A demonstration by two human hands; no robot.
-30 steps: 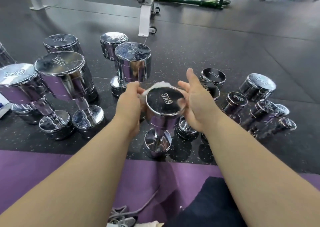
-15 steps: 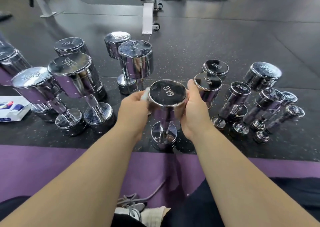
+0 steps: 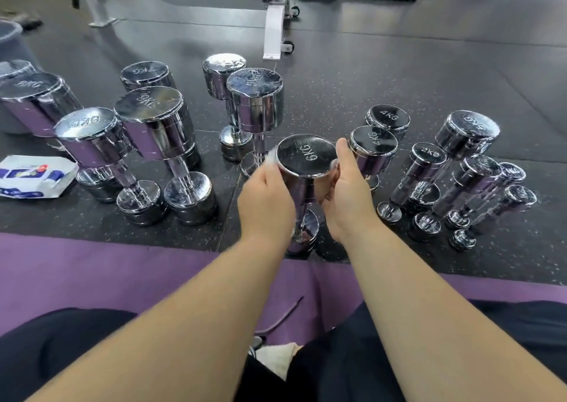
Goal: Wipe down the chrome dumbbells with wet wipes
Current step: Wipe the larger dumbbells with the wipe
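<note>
Head view: both my hands clasp the upright 6KG dumbbell (image 3: pixel 306 159), with the wipe on its left side.

It stands on end on the floor (image 3: pixel 352 95), long axis vertical, its top head between my palms and its lower head below my wrists. My left hand (image 3: pixel 265 197) curls round the head's left side, pressing the wet wipe (image 3: pixel 270 157) to the chrome. My right hand (image 3: pixel 346 199) curls round the right side, thumb up against the rim. I judge that the left hand rubs while the right steadies. "6KG" reads on top. Just beyond my right thumb stands a 4KG dumbbell (image 3: pixel 372 144), and farther right a 2KG dumbbell (image 3: pixel 428 156).
</note>
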